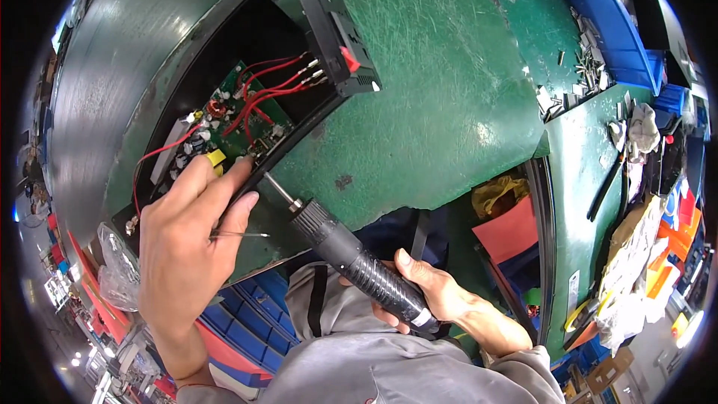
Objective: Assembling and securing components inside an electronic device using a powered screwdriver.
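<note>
Head view: the black driver [350,256] is gripped in the right hand [441,292], bit tip positioned at the near side wall of the black enclosure [258,26]; contact can't be told. A thin metal tool [250,235] is held in the left hand [183,243], fingertips at that wall. Circuit board [278,114] and red wires [258,96] are housed inside; the enclosure is set on the green table [441,52].

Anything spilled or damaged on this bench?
Yes: at upper right, small silver-grey pieces lie loose beside the blue plastic bin, as if spilled. The glossy green worktop is also scratched, with a dark blotch.
</note>
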Demonstrator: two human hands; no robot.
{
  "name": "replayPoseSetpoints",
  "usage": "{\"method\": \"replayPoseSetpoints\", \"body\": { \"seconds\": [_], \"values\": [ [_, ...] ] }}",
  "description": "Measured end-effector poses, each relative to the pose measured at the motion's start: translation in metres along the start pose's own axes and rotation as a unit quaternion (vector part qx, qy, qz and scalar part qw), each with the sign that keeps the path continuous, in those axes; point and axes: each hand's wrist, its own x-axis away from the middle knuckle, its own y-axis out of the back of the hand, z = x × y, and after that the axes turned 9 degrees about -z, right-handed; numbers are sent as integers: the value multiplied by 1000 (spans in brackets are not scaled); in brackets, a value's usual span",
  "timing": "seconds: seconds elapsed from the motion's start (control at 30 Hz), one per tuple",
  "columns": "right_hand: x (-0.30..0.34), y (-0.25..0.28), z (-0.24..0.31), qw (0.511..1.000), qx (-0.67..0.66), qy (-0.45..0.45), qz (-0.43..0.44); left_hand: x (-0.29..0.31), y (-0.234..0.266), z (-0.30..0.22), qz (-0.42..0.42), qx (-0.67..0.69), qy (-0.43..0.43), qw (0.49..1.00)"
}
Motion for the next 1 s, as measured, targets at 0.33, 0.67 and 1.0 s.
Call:
{"method": "replayPoseSetpoints", "body": {
  "seconds": [0.33, 0.67, 1.0],
  "values": [
    [0, 0, -1, 999, 35, 20, -2, 3, 2, -5, -9, -6, 39, 999],
    [9, -5, -6, 996, 61, 58, -28, 1, 0, 2, -8, -8, 4, 1000],
    [58, 14, -18, 800, 438, 310, -270, 1, -1, 4, -11, 54, 42, 998]
  ]
}}
